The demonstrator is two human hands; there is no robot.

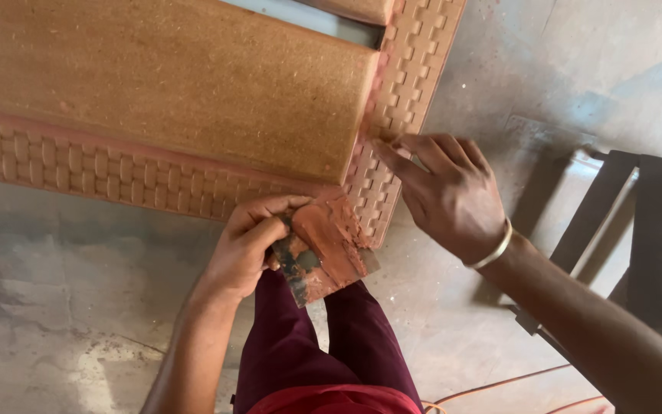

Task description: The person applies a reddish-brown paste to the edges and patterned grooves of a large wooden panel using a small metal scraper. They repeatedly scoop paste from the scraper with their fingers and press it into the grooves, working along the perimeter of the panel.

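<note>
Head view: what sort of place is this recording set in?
Probably a furniture or woodworking workshop. A brown wooden panel with a carved basket-weave border lies over a stained bare concrete floor. The left hand holds a flat scraper loaded with reddish-brown filler paste; the right hand touches the border.

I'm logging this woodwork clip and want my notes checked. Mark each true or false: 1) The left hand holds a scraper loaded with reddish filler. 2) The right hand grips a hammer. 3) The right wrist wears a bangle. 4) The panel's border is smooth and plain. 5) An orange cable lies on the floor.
1) True: the left hand holds the scraper, smeared with reddish filler.
2) False: the right hand holds nothing; its fingertips press on the panel's border.
3) True: a pale bangle circles it.
4) False: the border carries a woven, basket-like relief.
5) True: the orange cable runs over the floor at the bottom.
</note>
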